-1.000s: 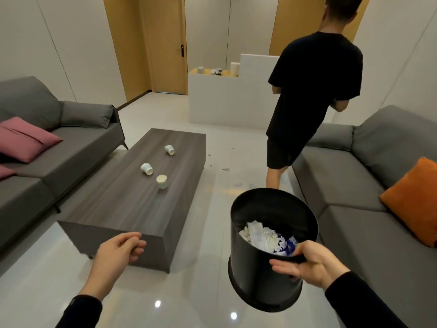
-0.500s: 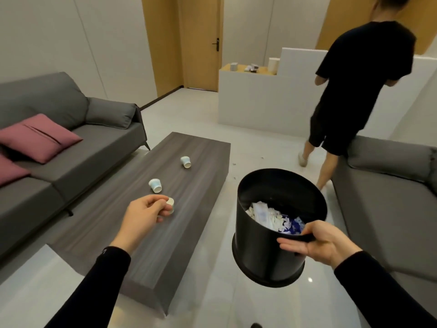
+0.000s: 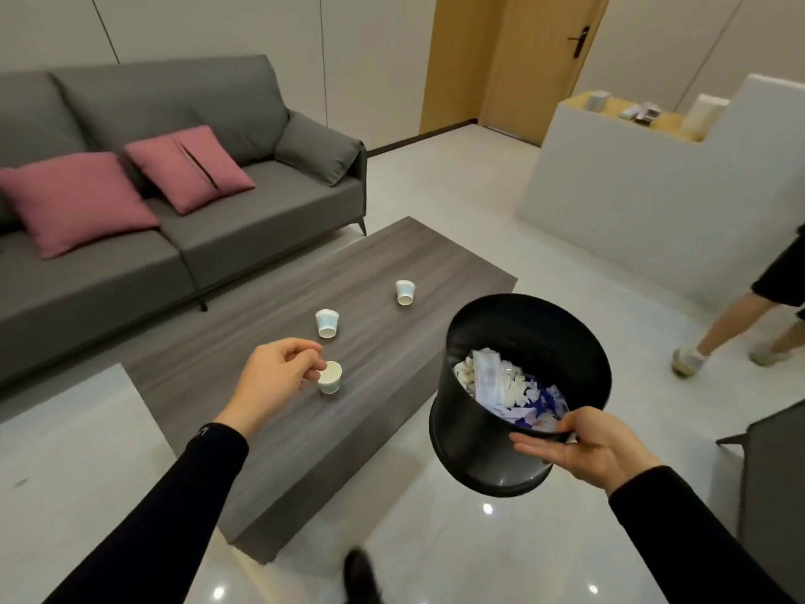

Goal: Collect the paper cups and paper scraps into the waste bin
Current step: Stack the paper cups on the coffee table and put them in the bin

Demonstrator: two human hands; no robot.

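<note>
Three small white paper cups stand on the dark wooden coffee table [image 3: 209,377]. My left hand [image 3: 279,377] pinches the rim of the nearest cup [image 3: 329,377], which stands upright on the table. A second cup [image 3: 326,323] sits upside down just beyond it, and a third cup [image 3: 404,292] lies further back. My right hand [image 3: 588,446] grips the near rim of a black waste bin [image 3: 479,442], held tilted in the air to the right of the table. White and blue paper scraps [image 3: 501,385] fill its bottom.
A grey sofa [image 3: 174,263] with pink cushions runs along the table's far left side. A white counter [image 3: 644,194] stands at the back right, with items on its top. Another person's legs [image 3: 736,329] cross the floor at right. A dark sofa corner [image 3: 775,468] sits near right.
I have stepped closer and turned left. My left hand has reached out over the table and closed its fingers on the nearest cup. The other person has walked off to the right.
</note>
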